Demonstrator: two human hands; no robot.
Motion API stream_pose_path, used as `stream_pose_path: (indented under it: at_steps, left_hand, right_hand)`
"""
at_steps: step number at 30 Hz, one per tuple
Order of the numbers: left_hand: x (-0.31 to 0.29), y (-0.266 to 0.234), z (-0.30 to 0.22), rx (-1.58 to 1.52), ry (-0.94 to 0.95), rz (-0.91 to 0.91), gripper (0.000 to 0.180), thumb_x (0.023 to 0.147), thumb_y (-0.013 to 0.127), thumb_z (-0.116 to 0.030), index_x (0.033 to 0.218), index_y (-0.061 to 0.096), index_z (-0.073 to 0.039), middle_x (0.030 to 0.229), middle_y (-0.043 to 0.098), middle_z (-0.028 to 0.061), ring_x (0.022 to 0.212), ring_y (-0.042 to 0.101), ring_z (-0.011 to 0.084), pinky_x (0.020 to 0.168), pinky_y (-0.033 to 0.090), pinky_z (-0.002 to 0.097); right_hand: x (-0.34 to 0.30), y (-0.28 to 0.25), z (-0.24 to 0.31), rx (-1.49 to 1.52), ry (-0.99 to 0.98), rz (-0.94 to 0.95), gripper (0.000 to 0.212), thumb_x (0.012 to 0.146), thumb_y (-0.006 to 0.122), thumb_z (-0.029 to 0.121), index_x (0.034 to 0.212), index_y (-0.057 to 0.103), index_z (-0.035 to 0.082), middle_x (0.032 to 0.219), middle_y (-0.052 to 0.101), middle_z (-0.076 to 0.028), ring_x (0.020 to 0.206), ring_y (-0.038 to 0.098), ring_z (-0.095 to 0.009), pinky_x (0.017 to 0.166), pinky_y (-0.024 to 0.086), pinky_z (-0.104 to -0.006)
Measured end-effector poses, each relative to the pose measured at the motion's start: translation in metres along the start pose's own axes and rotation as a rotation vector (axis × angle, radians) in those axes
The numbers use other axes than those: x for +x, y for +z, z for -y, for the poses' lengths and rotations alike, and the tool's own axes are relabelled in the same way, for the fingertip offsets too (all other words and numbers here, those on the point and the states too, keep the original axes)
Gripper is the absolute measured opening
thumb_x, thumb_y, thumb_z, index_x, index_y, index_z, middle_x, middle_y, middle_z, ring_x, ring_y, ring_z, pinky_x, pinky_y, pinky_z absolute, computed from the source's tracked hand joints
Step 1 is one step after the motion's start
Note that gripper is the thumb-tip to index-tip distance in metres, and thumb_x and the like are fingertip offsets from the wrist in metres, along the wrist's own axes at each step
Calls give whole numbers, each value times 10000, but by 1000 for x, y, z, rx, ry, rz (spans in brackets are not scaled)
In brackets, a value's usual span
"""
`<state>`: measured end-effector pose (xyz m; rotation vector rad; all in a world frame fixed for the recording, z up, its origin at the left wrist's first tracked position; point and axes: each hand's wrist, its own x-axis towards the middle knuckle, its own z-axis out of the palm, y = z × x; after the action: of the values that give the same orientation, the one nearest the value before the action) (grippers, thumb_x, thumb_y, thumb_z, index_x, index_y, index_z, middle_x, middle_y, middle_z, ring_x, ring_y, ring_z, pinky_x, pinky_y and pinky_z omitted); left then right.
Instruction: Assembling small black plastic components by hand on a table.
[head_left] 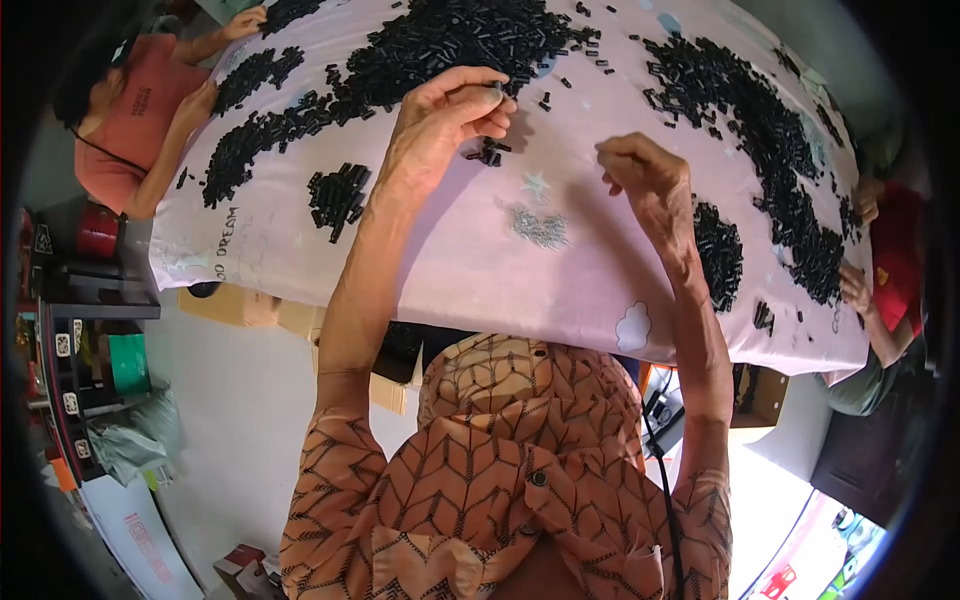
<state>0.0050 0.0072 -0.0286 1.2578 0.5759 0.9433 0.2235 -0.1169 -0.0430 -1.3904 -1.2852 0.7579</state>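
Observation:
My left hand is raised over the table, thumb and fingers pinched on a small dark cylindrical piece that shows only in part. Below its fingertips lie a few loose black cylindrical pieces. To the right, my right hand hangs above the cloth with curled fingers and the thumb and forefinger drawn together. Whatever may be between those fingertips is too small to make out. Between my hands and nearer to me is a patch of thin silvery pins.
A pink cloth covers the table. Black pieces form a large heap at the back, a small pile at left and another at right. Co-workers' hands reach in from both sides. A dark cable hangs beside my body.

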Motion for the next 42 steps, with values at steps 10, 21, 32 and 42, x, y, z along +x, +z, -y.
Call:
stream_pose_path:
  at_steps: [10,21,32,42]
  left_hand:
    - [-1,-2,1,-21,33,-66,201,857,630,-43,1054,637,-7,1004,675,116,865,651,176,820,531,296]
    - [-6,-9,0,44,53,-171,204,830,653,-4,1033,653,-14,972,674,88,830,639,140,794,531,263]
    - [-12,5,1,129,83,-54,229,790,660,50,1014,637,9,930,674,88,828,644,141,789,523,253]
    - [-12,24,2,77,-46,166,173,833,624,-4,1006,626,13,913,670,103,802,634,147,724,524,267]
  right_hand:
    - [25,36,15,-277,-73,304,172,767,542,-30,877,672,-53,750,667,-141,664,609,-179,619,490,-308]
    - [67,87,-4,-549,-282,369,247,724,590,21,955,668,-19,892,649,-173,785,639,-309,714,511,-378]
    - [42,50,-13,-551,-381,276,352,729,554,-35,1069,620,22,940,591,-193,785,616,-317,718,504,-379]
    - [7,1,25,320,22,123,61,850,606,-11,901,618,-41,771,642,-79,657,624,-128,578,524,-241]
